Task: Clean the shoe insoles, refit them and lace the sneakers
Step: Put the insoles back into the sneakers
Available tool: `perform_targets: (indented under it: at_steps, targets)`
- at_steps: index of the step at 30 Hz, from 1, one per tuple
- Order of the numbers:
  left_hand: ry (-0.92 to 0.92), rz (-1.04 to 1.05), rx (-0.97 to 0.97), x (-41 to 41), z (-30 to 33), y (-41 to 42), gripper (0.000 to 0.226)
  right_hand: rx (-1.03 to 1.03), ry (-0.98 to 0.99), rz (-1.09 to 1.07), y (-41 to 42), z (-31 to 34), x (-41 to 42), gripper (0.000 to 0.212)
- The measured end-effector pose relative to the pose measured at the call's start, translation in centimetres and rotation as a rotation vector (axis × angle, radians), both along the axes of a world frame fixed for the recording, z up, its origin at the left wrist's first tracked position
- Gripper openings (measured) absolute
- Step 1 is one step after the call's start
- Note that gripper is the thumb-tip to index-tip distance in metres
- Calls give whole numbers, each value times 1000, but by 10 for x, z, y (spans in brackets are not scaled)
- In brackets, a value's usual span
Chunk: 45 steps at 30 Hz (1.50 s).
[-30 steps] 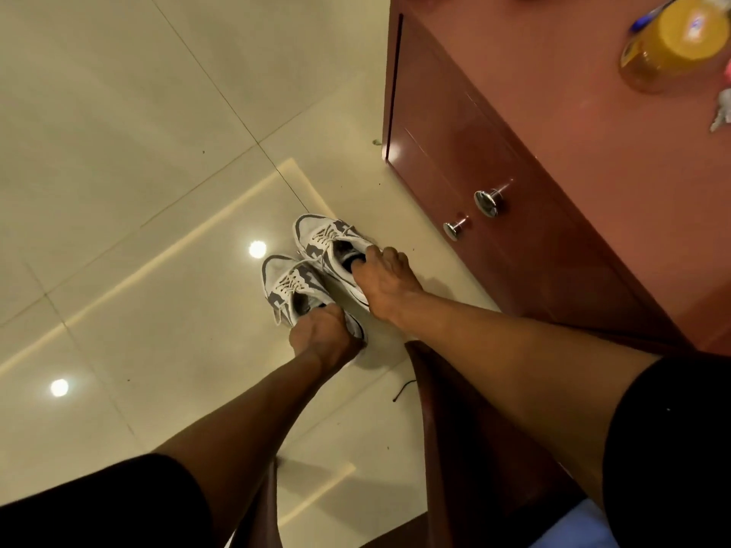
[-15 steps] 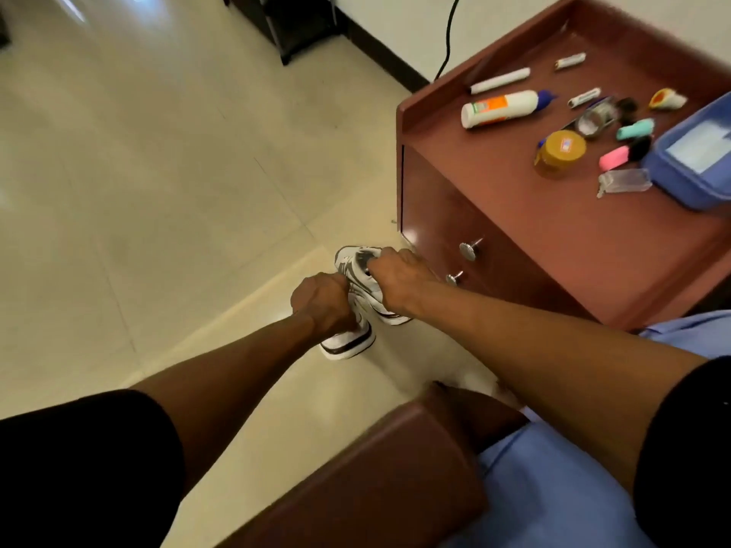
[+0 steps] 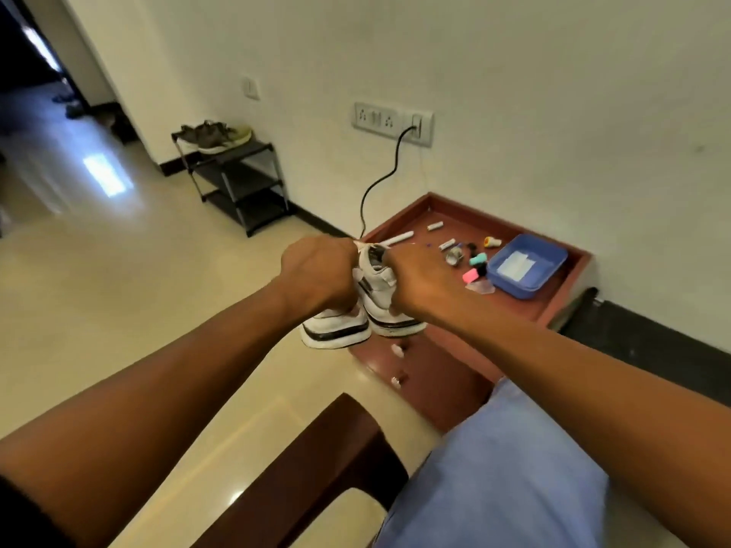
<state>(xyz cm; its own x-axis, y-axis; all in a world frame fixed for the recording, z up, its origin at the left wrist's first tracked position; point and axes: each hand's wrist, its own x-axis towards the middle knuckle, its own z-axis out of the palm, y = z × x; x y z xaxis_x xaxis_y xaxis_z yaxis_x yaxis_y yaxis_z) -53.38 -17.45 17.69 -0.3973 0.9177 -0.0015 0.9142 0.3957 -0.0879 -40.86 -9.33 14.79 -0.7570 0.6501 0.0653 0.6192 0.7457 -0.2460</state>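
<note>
- Floor (image 3: 118, 310): wide bare tile to the left, running to the shoe rack (image 3: 237, 179) at the wall
- Cabinet (image 3: 510, 306): raised rim; blue tray (image 3: 550, 270) near its right edge
- Sneakers (image 3: 356, 310): held in the air over the cabinet's front-left corner, heels down, side by side
- Left hand (image 3: 316, 274): fingers curled round the left sneaker
- Right hand (image 3: 419, 278): grips the right sneaker likewise

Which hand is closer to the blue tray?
Right. The right hand holds a sneaker just left of the blue tray; the left hand holds the other sneaker farther left.
</note>
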Motion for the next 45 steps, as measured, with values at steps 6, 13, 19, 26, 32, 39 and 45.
perform_targets:
  at_steps: [6, 13, 19, 26, 32, 39, 45]
  targets:
    - [71, -282, 169, 70, 46, 29, 30, 81, 4, -202, 18, 62, 82, 28]
    - [-8, -615, 264, 151, 64, 76, 38, 118, 23, -410, 30, 88, 186, 33]
    - [-25, -854, 316, 229, 56, 107, 23, 165, 17, -559, 36, 84, 272, 14]
    - [-247, -931, 320, 298, 0, 154, 27, 111, 70, -794, 55, 43, 344, 17]
    - [-266, -981, 336, 332, -71, 185, 17, 31, 100, -934, 68, -10, 368, 16]
    - [-310, -973, 295, 356, -136, 204, 16, 31, 83, -995, 85, -69, 383, 14]
    - [-271, -976, 188, 377, -155, 214, 18, 50, 100, -1042, 98, -104, 386, 8]
